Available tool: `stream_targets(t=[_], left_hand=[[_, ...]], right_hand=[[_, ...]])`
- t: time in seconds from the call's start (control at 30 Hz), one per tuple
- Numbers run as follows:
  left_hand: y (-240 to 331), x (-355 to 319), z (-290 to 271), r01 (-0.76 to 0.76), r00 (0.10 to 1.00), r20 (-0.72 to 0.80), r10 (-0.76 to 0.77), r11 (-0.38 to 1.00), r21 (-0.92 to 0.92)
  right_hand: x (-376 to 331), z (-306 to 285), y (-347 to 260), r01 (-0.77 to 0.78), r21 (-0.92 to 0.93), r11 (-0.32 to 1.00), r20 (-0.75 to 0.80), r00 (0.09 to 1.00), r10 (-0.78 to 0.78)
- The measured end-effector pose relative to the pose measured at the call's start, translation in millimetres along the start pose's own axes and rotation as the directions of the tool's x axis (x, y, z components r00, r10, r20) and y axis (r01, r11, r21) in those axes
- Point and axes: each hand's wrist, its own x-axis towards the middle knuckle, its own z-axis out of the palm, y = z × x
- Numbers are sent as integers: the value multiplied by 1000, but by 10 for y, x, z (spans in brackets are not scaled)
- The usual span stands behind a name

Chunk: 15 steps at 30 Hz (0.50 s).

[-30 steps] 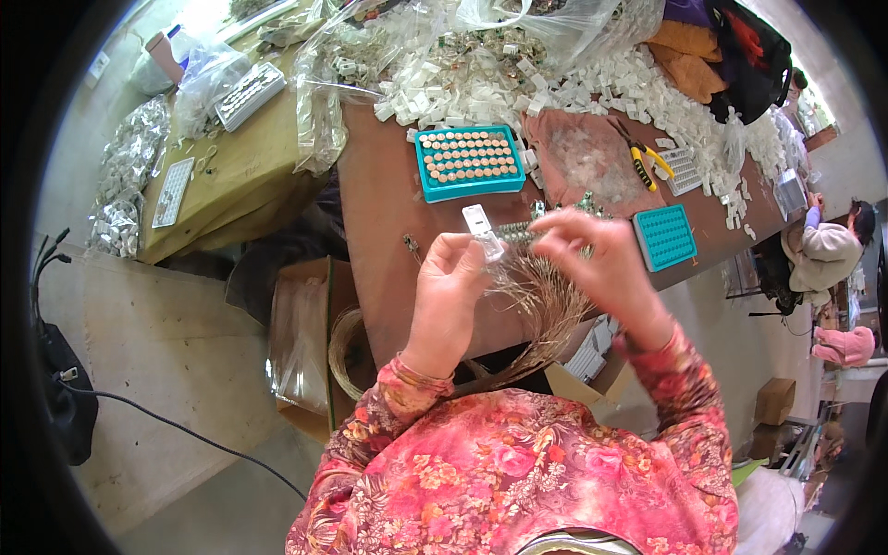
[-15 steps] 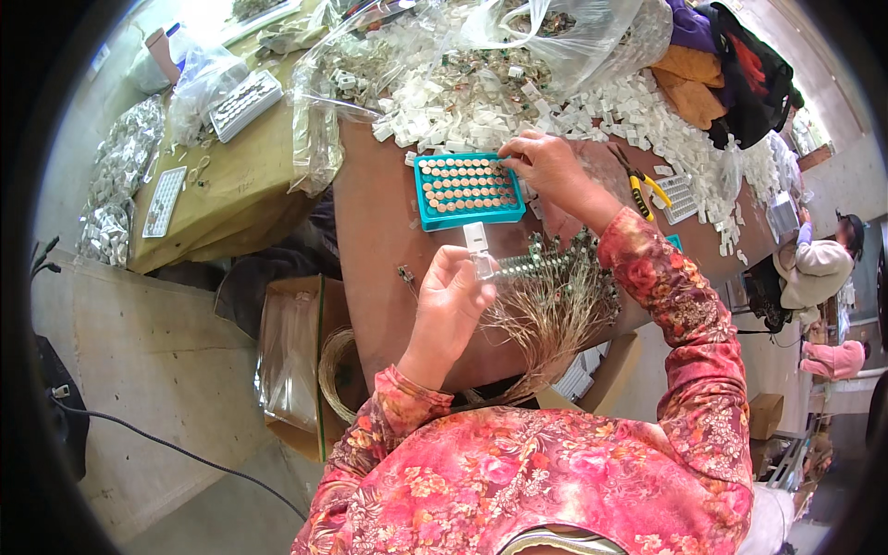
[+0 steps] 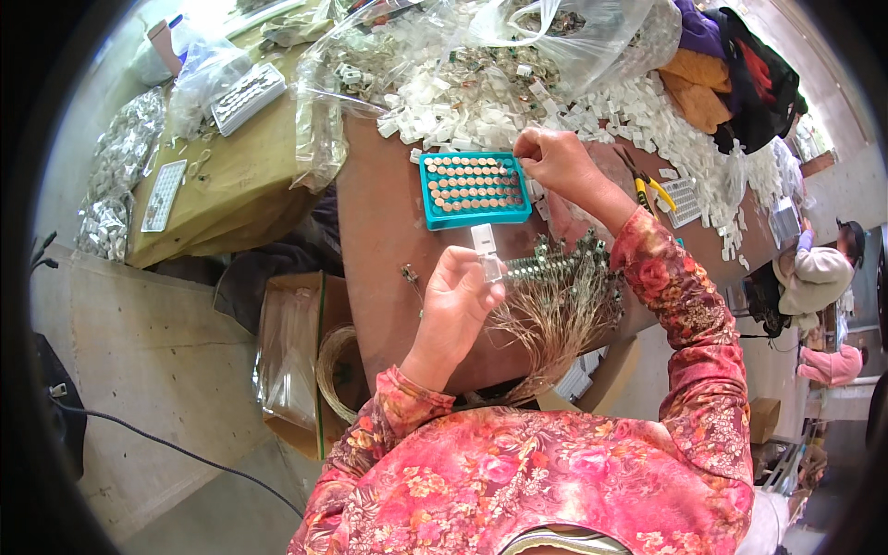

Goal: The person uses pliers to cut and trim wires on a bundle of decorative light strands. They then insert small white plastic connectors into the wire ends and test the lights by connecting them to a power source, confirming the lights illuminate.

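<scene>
At eight o'clock from the right hand [image 3: 562,168], grip unclear, lies a teal tray [image 3: 476,220], left hand [image 3: 451,298] pinching a white case [image 3: 484,239].

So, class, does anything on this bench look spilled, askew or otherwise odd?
The white plastic pieces do: they lie jumbled along the back of the brown table, some strewn toward its right edge. They look spilled, unlike the round discs set in rows in the teal tray.
</scene>
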Motion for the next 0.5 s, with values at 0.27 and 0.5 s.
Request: stream_targets(t=[0.27, 0.5], left_hand=[[0, 5, 8, -11, 1000, 10, 11, 1000, 10], [-4, -3, -17, -26, 999, 45, 25, 999, 30]], right_hand=[[-61, 40, 28, 214, -152, 965, 39, 977, -210], [-63, -89, -132, 60, -179, 982, 82, 996, -46]])
